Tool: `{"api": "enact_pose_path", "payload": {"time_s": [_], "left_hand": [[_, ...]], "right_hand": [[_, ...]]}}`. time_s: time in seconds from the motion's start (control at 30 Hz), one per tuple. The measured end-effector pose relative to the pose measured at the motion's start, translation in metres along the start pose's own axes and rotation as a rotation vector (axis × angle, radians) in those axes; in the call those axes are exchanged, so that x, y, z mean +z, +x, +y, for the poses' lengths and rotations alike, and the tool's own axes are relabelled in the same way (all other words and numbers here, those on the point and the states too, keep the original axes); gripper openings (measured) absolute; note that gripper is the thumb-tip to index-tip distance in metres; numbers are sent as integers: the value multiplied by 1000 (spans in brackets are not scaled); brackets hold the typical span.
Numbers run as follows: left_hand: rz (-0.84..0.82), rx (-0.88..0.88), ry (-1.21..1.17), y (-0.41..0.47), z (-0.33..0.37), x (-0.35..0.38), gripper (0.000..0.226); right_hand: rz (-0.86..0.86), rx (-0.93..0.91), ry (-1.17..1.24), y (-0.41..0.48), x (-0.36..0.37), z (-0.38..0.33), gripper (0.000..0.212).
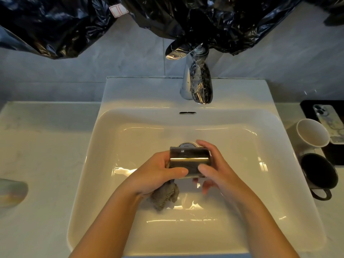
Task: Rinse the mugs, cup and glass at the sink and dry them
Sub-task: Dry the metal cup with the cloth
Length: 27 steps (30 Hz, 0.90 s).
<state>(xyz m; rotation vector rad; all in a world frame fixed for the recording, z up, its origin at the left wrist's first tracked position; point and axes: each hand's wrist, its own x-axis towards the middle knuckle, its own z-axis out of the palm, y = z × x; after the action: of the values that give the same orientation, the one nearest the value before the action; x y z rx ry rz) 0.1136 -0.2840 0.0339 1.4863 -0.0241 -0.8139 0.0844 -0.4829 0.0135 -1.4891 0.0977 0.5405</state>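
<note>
1. The left hand (pixel 158 172) grips a dark, shiny cup (pixel 188 159) that lies on its side. The thumb lies across the front and the fingers curl behind. A grey cloth (pixel 164 197) is bunched in the same palm and hangs below.
2. The right hand (pixel 217 168) holds the cup's right end, with the thumb in front and the fingers wrapped over the far side and beneath.
3. The cup is held over the middle of the white sink (pixel 104 138), just above the drain stopper (pixel 188 145).
4. The chrome faucet (pixel 197 84) behind shows no running water.
5. A white mug (pixel 310 133) and a black mug (pixel 318 172) stand on the counter to the right, near a phone (pixel 327 118).
6. This appears to be the drying step. The next move probably calls for turning the cup against the cloth with a firm hold, as it may be slippery.
</note>
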Motion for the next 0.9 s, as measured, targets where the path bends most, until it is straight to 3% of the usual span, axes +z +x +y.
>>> {"api": "enact_pose_path", "payload": {"time_s": [0.13, 0.3, 0.4, 0.53, 0.63, 0.8, 0.9], "left_hand": [[13, -22, -13, 0, 0, 6, 38], [4, -124, -188, -2, -5, 3, 44], [35, -95, -160, -1, -8, 4, 38], [58, -7, -31, 0, -8, 9, 38], [39, -31, -102, 0, -8, 8, 37], [10, -92, -210, 0, -12, 1, 50], [27, -72, -173, -1, -10, 2, 49]], "right_hand": [[53, 56, 14, 2, 0, 0, 34], [-12, -28, -61, 0, -5, 0, 51], [-35, -17, -74, 1, -8, 2, 53], [10, 122, -27, 6, -6, 0, 41], [4, 79, -24, 7, -6, 0, 33], [-50, -20, -37, 2, -10, 0, 52], [-58, 21, -29, 3, -11, 0, 54]]}}
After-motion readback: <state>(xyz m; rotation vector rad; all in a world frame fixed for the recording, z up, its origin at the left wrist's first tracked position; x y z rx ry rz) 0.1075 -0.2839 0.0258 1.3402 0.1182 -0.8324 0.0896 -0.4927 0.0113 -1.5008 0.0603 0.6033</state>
